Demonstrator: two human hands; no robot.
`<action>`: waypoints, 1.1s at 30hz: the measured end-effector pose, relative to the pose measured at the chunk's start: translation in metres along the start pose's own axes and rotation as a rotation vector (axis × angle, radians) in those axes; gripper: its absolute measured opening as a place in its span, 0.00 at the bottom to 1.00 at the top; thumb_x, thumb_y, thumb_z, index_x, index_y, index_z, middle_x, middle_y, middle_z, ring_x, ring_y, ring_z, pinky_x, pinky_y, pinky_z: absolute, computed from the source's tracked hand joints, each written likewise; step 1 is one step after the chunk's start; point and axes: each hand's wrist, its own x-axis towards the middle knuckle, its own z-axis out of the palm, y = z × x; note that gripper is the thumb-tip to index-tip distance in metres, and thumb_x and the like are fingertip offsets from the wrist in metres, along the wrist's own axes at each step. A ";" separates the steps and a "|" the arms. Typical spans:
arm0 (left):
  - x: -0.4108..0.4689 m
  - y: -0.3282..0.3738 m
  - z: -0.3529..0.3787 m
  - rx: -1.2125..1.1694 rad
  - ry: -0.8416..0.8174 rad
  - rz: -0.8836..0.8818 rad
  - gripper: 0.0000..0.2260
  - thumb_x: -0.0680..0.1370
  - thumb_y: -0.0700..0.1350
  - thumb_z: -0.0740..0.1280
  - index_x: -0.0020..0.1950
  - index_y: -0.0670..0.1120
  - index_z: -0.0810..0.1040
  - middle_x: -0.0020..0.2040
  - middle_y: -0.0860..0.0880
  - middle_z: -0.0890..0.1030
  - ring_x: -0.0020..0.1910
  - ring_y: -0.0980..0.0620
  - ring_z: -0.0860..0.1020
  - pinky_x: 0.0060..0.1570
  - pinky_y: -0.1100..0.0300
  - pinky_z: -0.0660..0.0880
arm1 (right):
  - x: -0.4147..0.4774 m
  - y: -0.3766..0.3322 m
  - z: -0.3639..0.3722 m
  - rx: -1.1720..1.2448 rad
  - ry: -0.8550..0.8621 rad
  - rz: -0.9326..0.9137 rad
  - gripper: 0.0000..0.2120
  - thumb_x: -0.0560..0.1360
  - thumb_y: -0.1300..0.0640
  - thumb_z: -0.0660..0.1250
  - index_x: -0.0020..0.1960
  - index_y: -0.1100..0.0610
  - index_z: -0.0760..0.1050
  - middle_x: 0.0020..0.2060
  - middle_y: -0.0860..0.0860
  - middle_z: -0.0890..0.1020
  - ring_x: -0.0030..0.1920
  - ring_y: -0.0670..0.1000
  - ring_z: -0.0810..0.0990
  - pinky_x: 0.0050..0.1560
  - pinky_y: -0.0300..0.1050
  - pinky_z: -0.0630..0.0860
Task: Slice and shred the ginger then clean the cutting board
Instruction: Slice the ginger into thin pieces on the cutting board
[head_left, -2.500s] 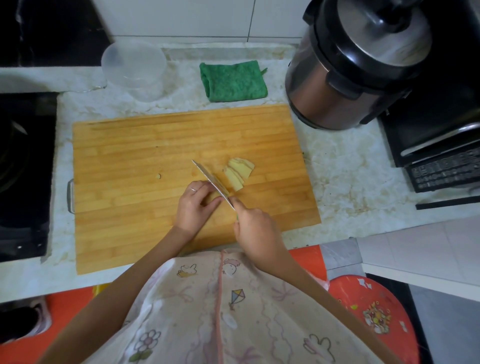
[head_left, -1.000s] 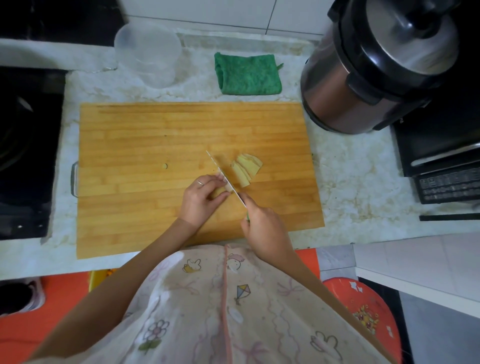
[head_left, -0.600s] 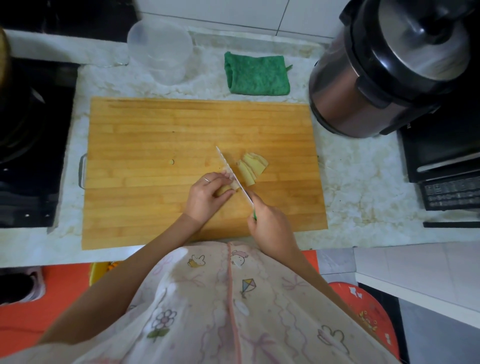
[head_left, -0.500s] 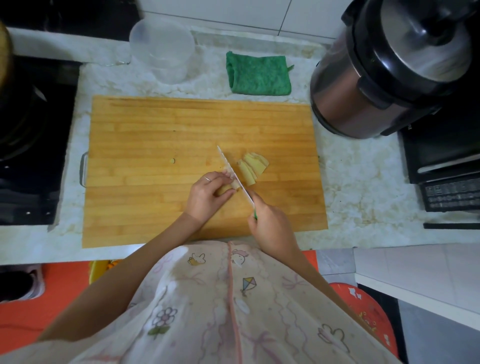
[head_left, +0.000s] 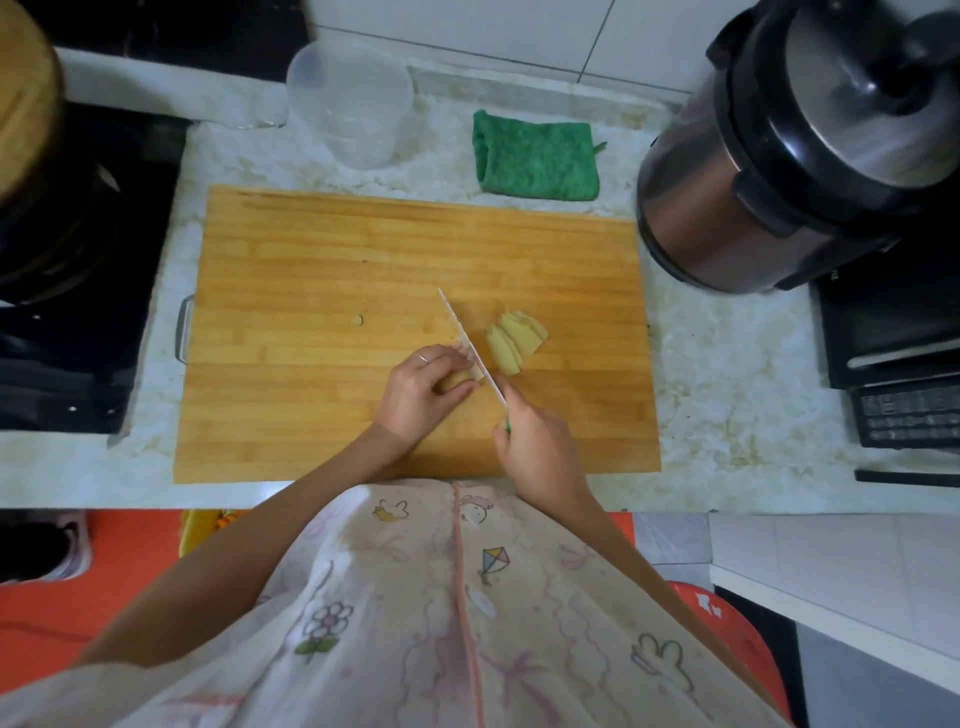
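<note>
Two hands work over a rectangular cutting board (head_left: 311, 260) of glued bamboo or wood strips, honey-coloured, with the grain and the long axis running left to right, parallel to the counter edge; a small metal loop handle (head_left: 183, 327) sits on its left short side. We note the left hand (head_left: 421, 389), ring on one finger, with fingers curled down onto a stub of ginger (head_left: 454, 383), pale yellow and matte. It sits right of the board's centre and is mostly covered, so we cannot tell which way its long axis runs. The right hand (head_left: 535, 441) is clenched round the handle of a knife (head_left: 467, 343), of which only a green sliver shows. The blade is seen nearly edge-on as a thin pale line, tip pointing away and to the left, heel near and to the right, and it lies against the left fingertips at the exposed end of the stub. Just right of the blade lie the ginger slices (head_left: 517, 338): thin, flat and overlapping like a fanned stack, their long sides roughly parallel to the blade. One small round offcut (head_left: 357, 320) lies apart, left of the blade tip. Beyond the board, on the mottled white stone counter (head_left: 727, 364), stand a translucent plastic cup (head_left: 348, 104), a folded green cloth (head_left: 535, 161) with a nubby texture, and a brushed-metal cooker (head_left: 779, 156) with a black lid.
</note>
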 end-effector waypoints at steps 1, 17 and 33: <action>0.000 0.000 0.000 -0.002 0.002 0.000 0.10 0.72 0.46 0.73 0.47 0.39 0.83 0.48 0.44 0.83 0.52 0.52 0.80 0.57 0.66 0.73 | 0.001 0.000 0.001 -0.001 -0.001 0.000 0.27 0.77 0.63 0.57 0.75 0.52 0.59 0.43 0.60 0.80 0.46 0.61 0.78 0.39 0.47 0.65; 0.000 -0.001 0.001 -0.020 -0.003 -0.039 0.11 0.72 0.46 0.72 0.48 0.39 0.83 0.49 0.45 0.83 0.52 0.52 0.80 0.56 0.62 0.76 | 0.012 0.004 0.008 0.045 -0.003 -0.011 0.27 0.76 0.63 0.57 0.75 0.53 0.60 0.40 0.60 0.80 0.44 0.61 0.78 0.38 0.46 0.65; 0.001 0.002 0.001 0.004 -0.028 -0.078 0.10 0.71 0.45 0.74 0.47 0.39 0.83 0.49 0.45 0.83 0.51 0.53 0.80 0.54 0.65 0.74 | 0.008 -0.001 0.015 -0.030 0.012 0.033 0.28 0.78 0.61 0.57 0.76 0.52 0.56 0.46 0.61 0.81 0.49 0.62 0.78 0.43 0.50 0.71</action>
